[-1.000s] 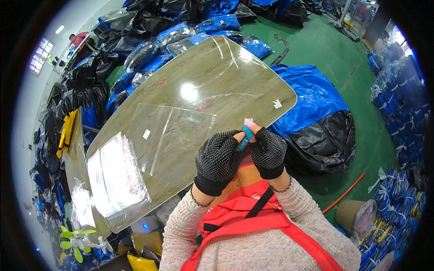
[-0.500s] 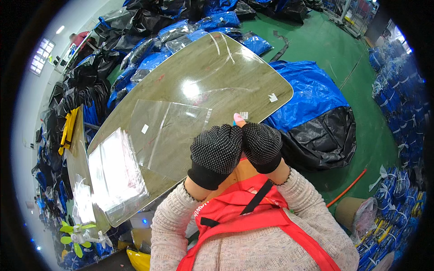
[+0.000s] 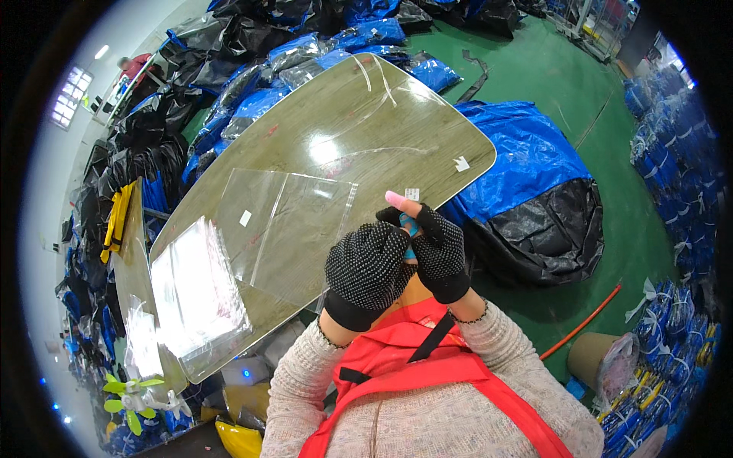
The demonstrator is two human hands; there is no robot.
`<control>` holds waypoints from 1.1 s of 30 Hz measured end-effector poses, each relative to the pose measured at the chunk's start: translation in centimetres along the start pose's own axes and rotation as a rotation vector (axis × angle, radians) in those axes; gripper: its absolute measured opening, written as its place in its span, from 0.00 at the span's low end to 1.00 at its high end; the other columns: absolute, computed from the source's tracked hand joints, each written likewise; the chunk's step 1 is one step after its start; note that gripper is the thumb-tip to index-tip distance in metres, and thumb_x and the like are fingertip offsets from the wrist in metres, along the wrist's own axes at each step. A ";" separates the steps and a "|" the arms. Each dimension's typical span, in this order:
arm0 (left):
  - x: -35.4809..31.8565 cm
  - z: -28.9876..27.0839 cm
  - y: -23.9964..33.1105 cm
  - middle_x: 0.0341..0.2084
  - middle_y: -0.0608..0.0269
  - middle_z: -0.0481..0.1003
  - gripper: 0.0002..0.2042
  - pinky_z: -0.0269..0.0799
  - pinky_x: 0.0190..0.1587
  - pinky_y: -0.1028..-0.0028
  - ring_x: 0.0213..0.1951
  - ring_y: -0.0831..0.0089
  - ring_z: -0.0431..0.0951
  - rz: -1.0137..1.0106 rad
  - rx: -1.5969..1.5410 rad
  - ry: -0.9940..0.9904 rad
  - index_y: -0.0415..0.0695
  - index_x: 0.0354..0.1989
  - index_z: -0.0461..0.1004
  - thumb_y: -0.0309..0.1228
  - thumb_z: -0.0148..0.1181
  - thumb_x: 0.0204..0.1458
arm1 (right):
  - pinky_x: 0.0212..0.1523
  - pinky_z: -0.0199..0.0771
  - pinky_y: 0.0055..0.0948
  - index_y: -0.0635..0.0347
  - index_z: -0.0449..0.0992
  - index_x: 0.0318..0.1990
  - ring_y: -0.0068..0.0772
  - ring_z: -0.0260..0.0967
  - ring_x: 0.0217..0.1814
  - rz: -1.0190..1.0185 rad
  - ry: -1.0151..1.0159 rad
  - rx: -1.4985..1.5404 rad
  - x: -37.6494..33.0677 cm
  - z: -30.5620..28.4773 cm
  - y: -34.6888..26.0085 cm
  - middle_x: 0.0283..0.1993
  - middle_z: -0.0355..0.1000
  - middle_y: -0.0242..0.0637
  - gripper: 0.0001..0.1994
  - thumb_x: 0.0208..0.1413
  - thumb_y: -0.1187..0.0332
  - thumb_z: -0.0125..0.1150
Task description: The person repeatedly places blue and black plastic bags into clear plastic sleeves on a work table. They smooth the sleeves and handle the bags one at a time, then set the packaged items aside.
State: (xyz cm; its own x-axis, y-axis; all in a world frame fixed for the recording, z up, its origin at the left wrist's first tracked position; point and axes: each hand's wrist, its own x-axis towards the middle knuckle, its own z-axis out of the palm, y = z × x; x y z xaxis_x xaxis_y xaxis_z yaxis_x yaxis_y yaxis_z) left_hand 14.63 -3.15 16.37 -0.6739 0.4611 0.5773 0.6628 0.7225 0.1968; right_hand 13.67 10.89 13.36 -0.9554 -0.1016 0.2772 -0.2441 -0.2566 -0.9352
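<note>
My left hand [image 3: 368, 263] and my right hand [image 3: 440, 252] meet above the near edge of the wood-patterned table [image 3: 405, 137]. Both wear black gloves with white dots. The left fingers are curled and mostly hidden under the back of the hand. On the right hand the bare thumb sticks up and the other fingers bend inward against the left. Between them shows a bit of blue [image 3: 410, 224], perhaps a wrap around a finger; what they grip, if anything, is hidden. A clear plastic bag [image 3: 298, 221] lies flat beside the left hand.
A stack of clear bags [image 3: 197, 286] lies at the table's left end. White stickers [image 3: 461, 164] dot the tabletop. A blue-and-black bundle [image 3: 534, 191] lies on the green floor at right. Packed blue bundles [image 3: 298, 53] are heaped beyond the table. A small fan [image 3: 134, 401] is at lower left.
My right hand has turned and shifted slightly left, so its thumb now points up and leftward and the blue bit shows more. The left hand has lowered slightly.
</note>
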 end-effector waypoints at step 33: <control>1.0 3.8 0.4 0.26 0.58 0.75 0.16 0.71 0.33 0.66 0.28 0.58 0.76 -0.155 -0.449 0.173 0.42 0.34 0.74 0.25 0.69 0.32 | 0.62 0.62 0.38 0.54 0.55 0.69 0.52 0.58 0.67 -0.007 -0.129 -0.093 -3.1 -2.2 0.2 0.71 0.48 0.51 0.38 0.46 0.84 0.53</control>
State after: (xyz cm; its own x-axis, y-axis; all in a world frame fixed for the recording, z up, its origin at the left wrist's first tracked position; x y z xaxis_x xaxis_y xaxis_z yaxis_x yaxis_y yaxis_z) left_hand 12.98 -0.46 14.05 -0.7366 0.2467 0.6298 0.6602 0.4649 0.5900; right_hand 16.18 13.31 11.85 -0.9260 -0.2239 0.3041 -0.2705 -0.1686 -0.9478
